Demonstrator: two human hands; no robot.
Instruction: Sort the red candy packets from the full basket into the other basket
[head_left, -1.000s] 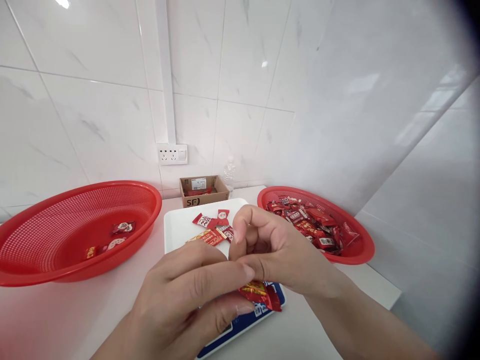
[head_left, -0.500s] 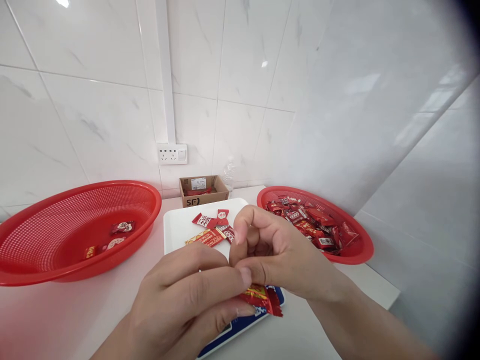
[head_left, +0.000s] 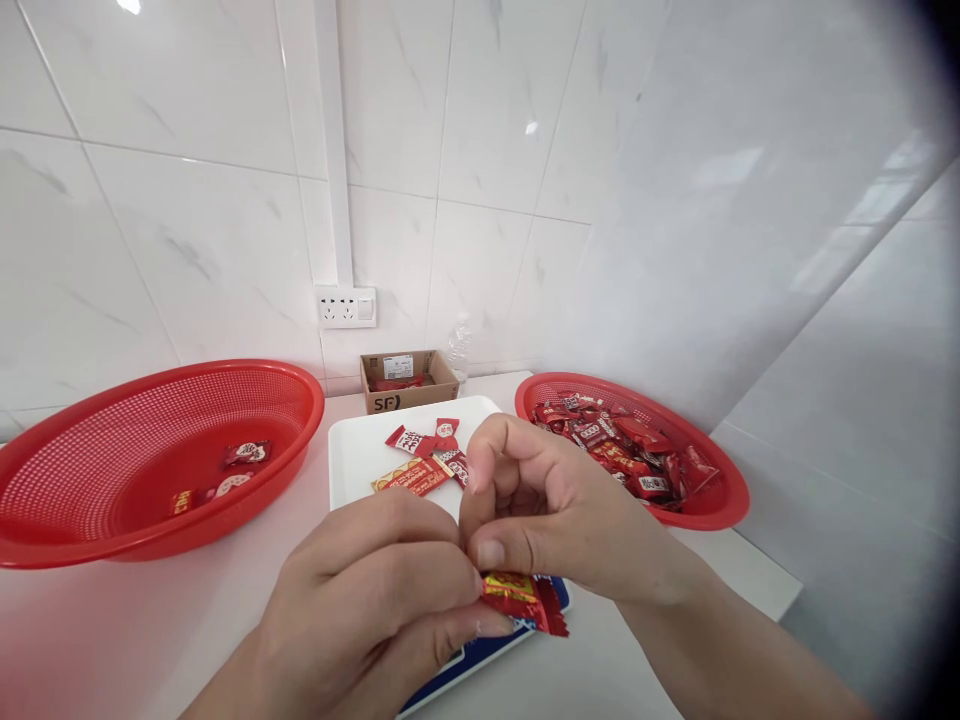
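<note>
My left hand is closed, its thumb and fingers pinching a red wrapped candy with yellow print. The candy's crimped end points to the right; its other end is hidden in my fingers. Beside it my right hand is curled, its thumb pressed against bent fingers and touching the left fingertips. What the right fingers hold, if anything, is hidden. Below both hands sits a scale with a white top and a blue front panel. Several wrapped candies lie on its top, partly covered by my hands.
A red mesh basket with a few packets stands at left. Another red basket, at right, holds a heap of wrapped candies. Behind the scale are a small cardboard box with red packets and a clear plastic bottle, near the tiled wall.
My right thumb has drawn back slightly from the left fingertips, and more of the candy's yellow print shows. The baskets, box and candies on the scale stay put.
</note>
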